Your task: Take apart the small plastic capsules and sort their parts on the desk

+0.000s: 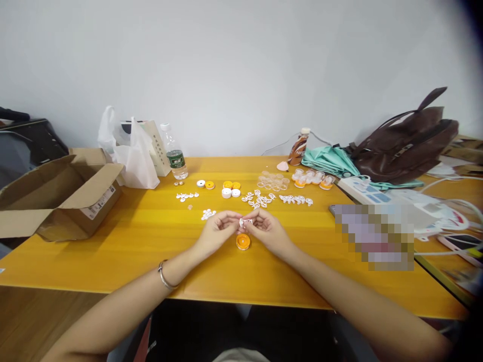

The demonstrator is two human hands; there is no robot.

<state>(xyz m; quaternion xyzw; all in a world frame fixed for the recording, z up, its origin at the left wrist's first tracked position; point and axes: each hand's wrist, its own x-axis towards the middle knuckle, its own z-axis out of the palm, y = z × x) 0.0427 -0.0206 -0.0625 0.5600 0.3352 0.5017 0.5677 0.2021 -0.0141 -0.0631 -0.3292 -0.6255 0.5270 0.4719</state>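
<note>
Above the table's middle, my left hand [218, 232] and my right hand [268, 232] meet with fingertips closed on small white plastic parts [243, 221]. A round white piece shows at my left fingertips, and a thin white piece is between my right thumb and finger. Whether the two pieces are joined I cannot tell. Just below the hands, a round orange cup-shaped part [243, 242] rests on the table. Small white discs [208, 214] lie close to my left hand. Flat white openwork pieces [258, 199] are spread beyond my right hand.
Farther back are white stemmed pieces [187, 196], orange and white round parts [231, 188], clear rings [272, 181] and orange-based clear-domed pieces [312, 178]. A cardboard box [68, 221] and a water bottle [176, 160] stand left; a brown bag [407, 146] and power strip [364, 192] lie right.
</note>
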